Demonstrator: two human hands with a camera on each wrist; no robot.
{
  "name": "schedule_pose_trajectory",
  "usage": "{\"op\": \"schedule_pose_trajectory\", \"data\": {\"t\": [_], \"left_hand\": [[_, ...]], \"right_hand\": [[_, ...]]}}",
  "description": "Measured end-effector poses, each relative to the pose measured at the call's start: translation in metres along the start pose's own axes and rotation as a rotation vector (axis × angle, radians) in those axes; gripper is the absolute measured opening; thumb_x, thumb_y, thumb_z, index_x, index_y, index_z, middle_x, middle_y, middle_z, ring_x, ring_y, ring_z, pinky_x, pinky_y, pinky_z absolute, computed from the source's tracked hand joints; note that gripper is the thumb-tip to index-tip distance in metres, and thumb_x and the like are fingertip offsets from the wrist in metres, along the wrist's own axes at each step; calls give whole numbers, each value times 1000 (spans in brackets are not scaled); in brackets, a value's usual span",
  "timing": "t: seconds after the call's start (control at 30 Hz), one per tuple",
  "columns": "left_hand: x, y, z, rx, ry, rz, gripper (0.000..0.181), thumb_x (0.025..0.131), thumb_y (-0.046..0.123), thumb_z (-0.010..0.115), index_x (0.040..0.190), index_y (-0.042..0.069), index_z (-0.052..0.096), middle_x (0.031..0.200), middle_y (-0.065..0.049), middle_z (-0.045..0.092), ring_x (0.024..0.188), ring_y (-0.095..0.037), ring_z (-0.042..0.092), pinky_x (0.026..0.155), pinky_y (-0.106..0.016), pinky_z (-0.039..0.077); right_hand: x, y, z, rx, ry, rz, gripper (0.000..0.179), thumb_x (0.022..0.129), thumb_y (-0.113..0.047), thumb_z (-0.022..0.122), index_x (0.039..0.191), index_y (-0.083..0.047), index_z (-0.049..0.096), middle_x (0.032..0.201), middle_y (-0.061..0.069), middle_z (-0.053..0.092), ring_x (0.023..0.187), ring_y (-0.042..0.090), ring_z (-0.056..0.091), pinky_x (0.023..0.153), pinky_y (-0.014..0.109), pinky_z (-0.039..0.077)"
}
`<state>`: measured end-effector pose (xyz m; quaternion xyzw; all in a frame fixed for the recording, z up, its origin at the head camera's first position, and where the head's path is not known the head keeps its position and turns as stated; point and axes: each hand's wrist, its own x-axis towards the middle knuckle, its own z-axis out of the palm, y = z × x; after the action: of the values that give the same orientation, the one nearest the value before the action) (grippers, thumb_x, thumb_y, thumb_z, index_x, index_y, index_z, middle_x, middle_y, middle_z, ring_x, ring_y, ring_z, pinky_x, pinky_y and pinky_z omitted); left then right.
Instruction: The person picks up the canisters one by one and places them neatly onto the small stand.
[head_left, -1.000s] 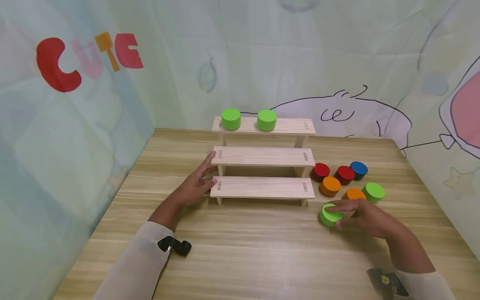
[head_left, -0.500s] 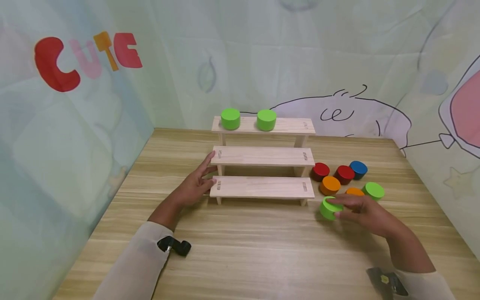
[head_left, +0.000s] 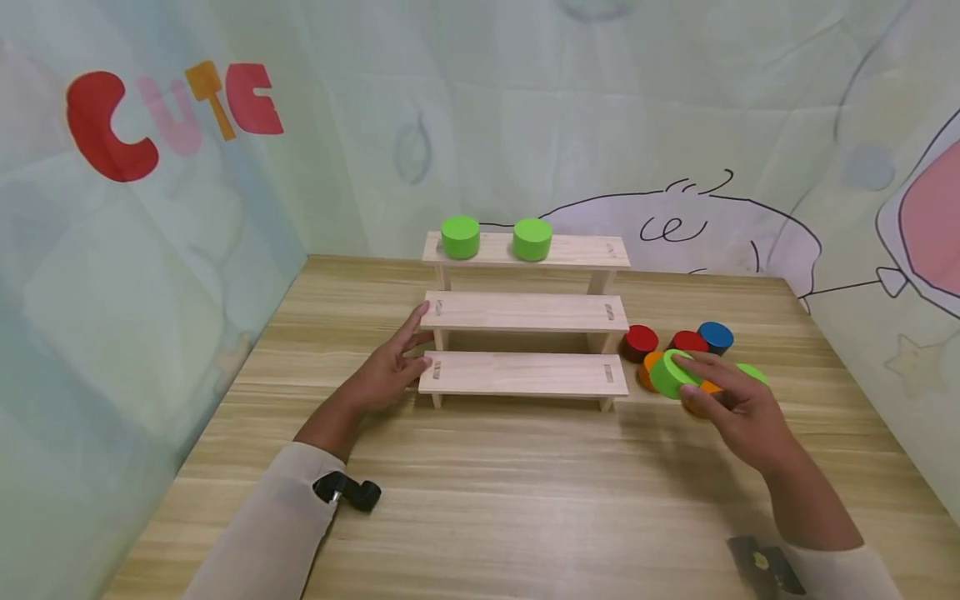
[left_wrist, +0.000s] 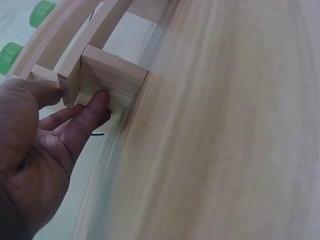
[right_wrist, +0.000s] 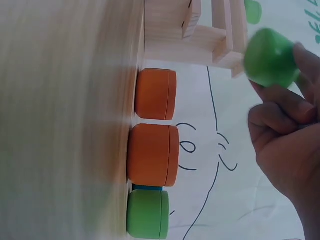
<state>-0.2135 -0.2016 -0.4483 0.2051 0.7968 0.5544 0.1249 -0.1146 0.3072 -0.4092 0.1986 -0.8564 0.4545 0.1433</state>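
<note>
A three-tiered wooden stand (head_left: 525, 375) stands mid-table, with two green round blocks (head_left: 460, 237) on its top tier. My left hand (head_left: 382, 375) grips its left end. In the left wrist view, the thumb of the left hand (left_wrist: 40, 135) meets a plank end while the fingers touch the side panel below. My right hand (head_left: 750, 417) pinches another green round block (head_left: 672, 373) between thumb and fingers, raised off the table to the right of the stand. That held block (right_wrist: 270, 57) looks slightly blurred and tilted in the right wrist view.
Right of the stand sit orange blocks (head_left: 701, 406), red blocks (head_left: 640, 343), a blue block (head_left: 716, 337) and a further green block (head_left: 753, 372), some partly hidden by the right hand. A printed cloth (head_left: 480, 125) hangs behind and beside the wooden table (head_left: 510, 508).
My right hand has lifted the green block from the tabletop and carried it up and away from me, over the orange blocks. The left hand stays at the stand.
</note>
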Motion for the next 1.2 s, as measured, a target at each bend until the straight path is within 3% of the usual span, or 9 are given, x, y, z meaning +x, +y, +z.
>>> {"op": "schedule_pose_trajectory", "data": {"t": [0.13,0.27,0.47,0.6,0.7,0.9,1.03,1.2], "left_hand": [[0,0,0,-4,-3,9,89,115,4,50,176,41,-3,175,-33,29,136,-56,63,102,-52,65],[0,1,1,0,0,6,89,115,5,50,176,42,-3,175,-32,29,137,-55,63,102,-52,65],[0,3,2,16,17,-19,90,115,6,52,175,49,0,176,-29,31,141,-53,61,105,-53,64],[1,3,2,19,19,-27,90,115,6,52,174,49,0,175,-29,32,138,-53,63,103,-53,65],[1,2,2,8,17,-32,90,115,6,52,175,48,0,176,-28,32,138,-53,63,104,-52,64],[1,0,3,-7,14,-31,91,115,4,51,175,49,0,176,-29,31,143,-53,59,104,-53,64],[1,1,3,-6,14,-36,91,115,4,51,174,52,1,176,-28,30,143,-54,58,104,-53,64],[1,1,3,2,11,-31,91,115,5,51,174,51,0,176,-28,30,142,-54,59,99,-50,67]], "right_hand": [[1,-5,2,-10,109,-17,48,98,16,68,144,1,69,145,-27,61,87,-4,62,62,8,53],[2,-7,6,-38,189,-65,51,95,21,68,142,4,69,148,-24,61,58,1,45,48,19,40],[10,-12,11,-38,264,-136,55,92,24,68,143,4,69,146,-14,65,53,-4,50,51,9,42],[18,-16,11,-60,293,-159,55,91,25,70,142,3,70,144,-13,65,68,-15,64,59,2,49],[24,-22,11,-96,315,-147,54,93,22,71,143,1,70,145,-15,62,76,-19,62,64,1,51],[45,-29,18,-69,441,-156,50,96,18,70,143,0,70,144,1,67,92,-10,64,70,0,52],[58,-38,25,-13,505,-72,47,102,8,69,146,-9,70,145,-3,66,102,0,64,69,3,53],[74,-51,32,48,538,32,44,108,-5,68,149,-20,69,151,5,67,129,2,62,80,7,58]]}}
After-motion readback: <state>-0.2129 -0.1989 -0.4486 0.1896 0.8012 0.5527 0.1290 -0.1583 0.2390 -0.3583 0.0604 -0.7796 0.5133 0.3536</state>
